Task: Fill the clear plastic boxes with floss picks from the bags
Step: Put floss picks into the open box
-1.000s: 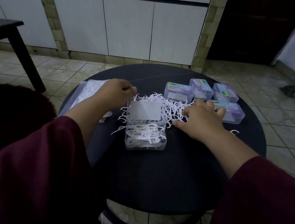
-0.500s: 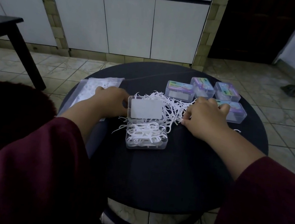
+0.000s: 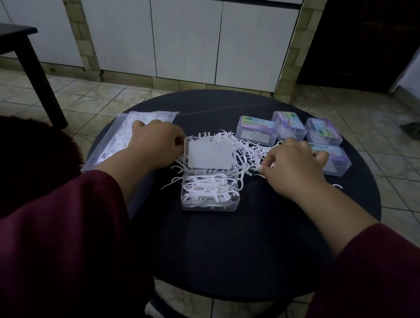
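An open clear plastic box (image 3: 210, 194) lies in the middle of the round black table (image 3: 232, 253), partly filled with white floss picks; its lid (image 3: 210, 155) stands tilted back. A loose pile of floss picks (image 3: 246, 150) lies behind and to the right of the lid. My left hand (image 3: 153, 142) sits curled at the lid's left edge, over picks on the table. My right hand (image 3: 294, 166) is curled over the right side of the pile, its fingertips pinching picks. A clear bag of floss picks (image 3: 125, 136) lies flat at the far left.
Several closed clear boxes with coloured labels (image 3: 256, 130) (image 3: 288, 124) (image 3: 323, 131) (image 3: 334, 160) stand in a cluster at the table's back right. A dark table leg (image 3: 42, 79) stands on the tiled floor at the left. White cupboard doors line the wall behind.
My left hand has dropped from above the bag to the left edge of the lid. My right hand has stayed on the pile, gathering picks under its fingers.
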